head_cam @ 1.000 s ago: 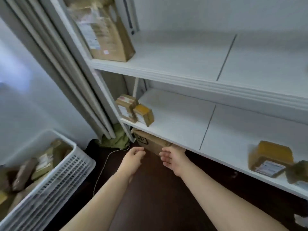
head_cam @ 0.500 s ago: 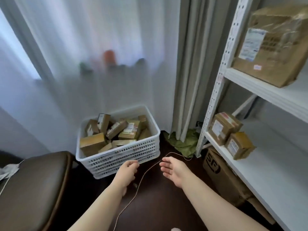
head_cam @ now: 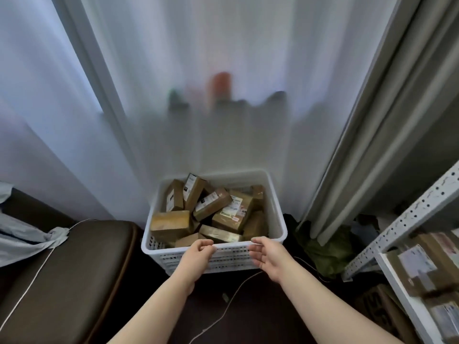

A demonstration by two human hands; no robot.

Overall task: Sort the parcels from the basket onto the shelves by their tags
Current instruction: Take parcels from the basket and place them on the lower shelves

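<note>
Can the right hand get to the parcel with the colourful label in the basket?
Probably yes. The right hand hovers, fingers relaxed, at the near rim of the basket, which has no lid, and that parcel lies on top, uncovered.

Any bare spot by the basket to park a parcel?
Seat left of the basket: middle bare, cloth at its far-left edge. Floor in front of the basket: bare except a cable. Basket packed with parcels; shelf at right crowded.

Basket point(head_cam: 274, 199): before curtain point(head_cam: 198, 70), holding parcels point(head_cam: 213, 214).
Seat point(head_cam: 74, 269): left of basket.
Shelves point(head_cam: 409, 244): right.
</note>
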